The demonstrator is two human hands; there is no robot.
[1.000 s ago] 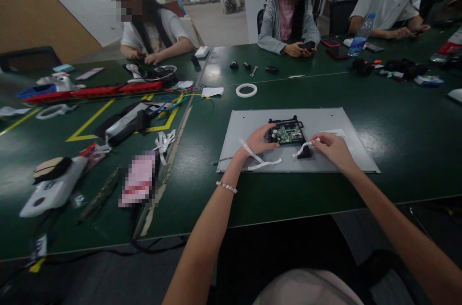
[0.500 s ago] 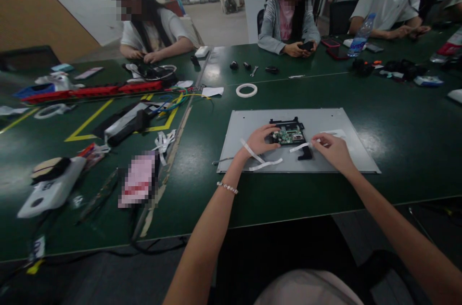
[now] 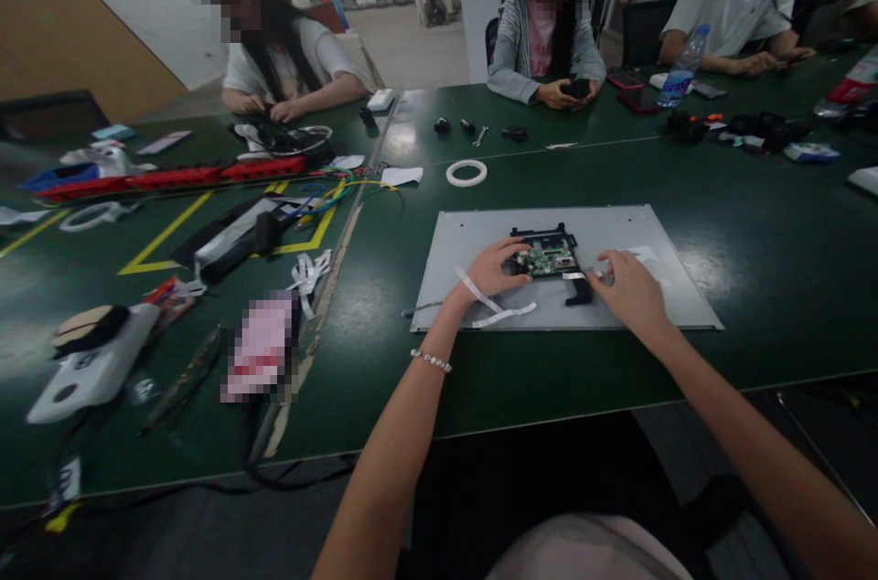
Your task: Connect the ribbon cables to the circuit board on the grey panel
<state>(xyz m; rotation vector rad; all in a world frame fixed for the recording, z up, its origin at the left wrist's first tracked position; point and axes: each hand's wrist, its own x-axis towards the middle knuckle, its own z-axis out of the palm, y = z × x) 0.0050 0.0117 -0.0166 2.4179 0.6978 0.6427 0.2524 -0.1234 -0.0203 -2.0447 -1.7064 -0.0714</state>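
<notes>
A green circuit board (image 3: 547,261) in a black plastic frame (image 3: 583,289) lies on a light grey panel (image 3: 453,241). My left hand (image 3: 490,273) grips the board and frame at their left side, fingers above and thumb below. A white tape strip (image 3: 478,287) runs across the back of that hand, and another tape strip (image 3: 506,315) sits on the panel below it. At the lower right corner of the board, my right hand (image 3: 631,292) has its fingertips pinched on a short white tape strip (image 3: 572,275), whose far end touches the frame.
Beyond the panel lies a tape roll (image 3: 467,173), with a small wrench (image 3: 481,136) and small black parts behind it. To the left are a pouch with cables (image 3: 240,232), a pink item (image 3: 261,347) and a white device (image 3: 92,360). Co-workers (image 3: 549,49) sit across the table.
My right hand has shifted slightly down and turned, and the tape strip's free end has moved right onto the frame's lower right corner. My left hand stays on the board.
</notes>
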